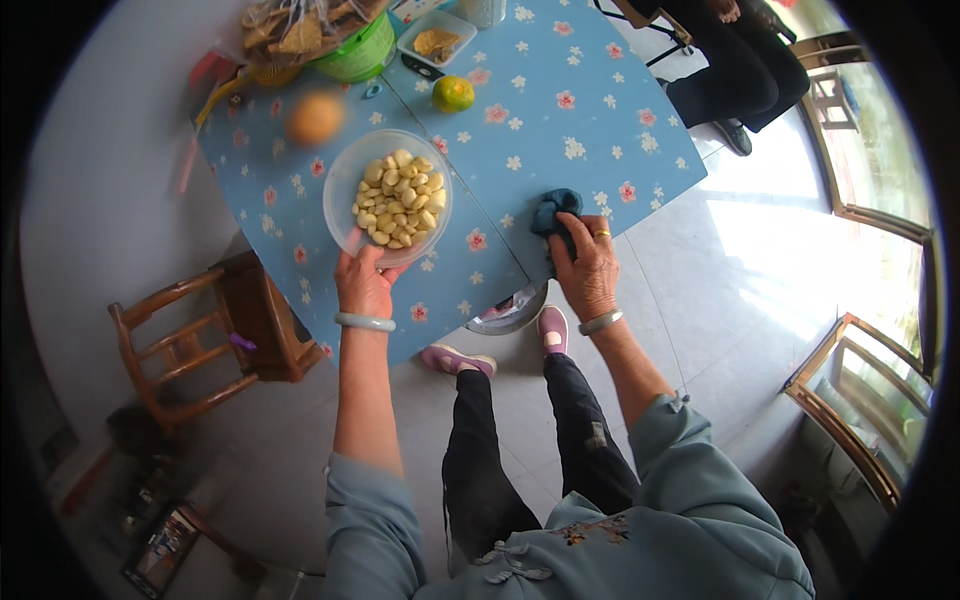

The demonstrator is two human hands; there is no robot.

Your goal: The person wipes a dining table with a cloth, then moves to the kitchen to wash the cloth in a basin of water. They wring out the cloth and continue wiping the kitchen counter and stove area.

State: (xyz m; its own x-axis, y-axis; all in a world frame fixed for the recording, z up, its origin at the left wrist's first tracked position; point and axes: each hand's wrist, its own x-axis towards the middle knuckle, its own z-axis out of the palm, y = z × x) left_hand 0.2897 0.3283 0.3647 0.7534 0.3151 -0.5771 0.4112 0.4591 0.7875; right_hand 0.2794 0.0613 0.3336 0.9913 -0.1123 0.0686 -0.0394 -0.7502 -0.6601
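Observation:
My left hand (366, 283) grips the near rim of a round clear plastic bowl (338, 176), held above the blue flowered tablecloth. Peeled garlic cloves (401, 199) fill much of the bowl. With its thumb and fingers, my right hand (589, 262) holds a crumpled dark blue cloth (556, 211) near the table's right front edge. Beyond the bowl on the left is a blurred orange round thing (316, 118); whether it rests on the table or is in motion I cannot tell. A green-yellow citrus fruit (453, 94) lies farther back.
At the back of the table (525, 161) stand a green basket (361, 54), a bag of dried pieces (296, 30) and a small plastic tray (466, 31). A black-handled tool (421, 67) lies beside them. A wooden chair (247, 319) is at the left; a seated person's legs (727, 82) show at the upper right.

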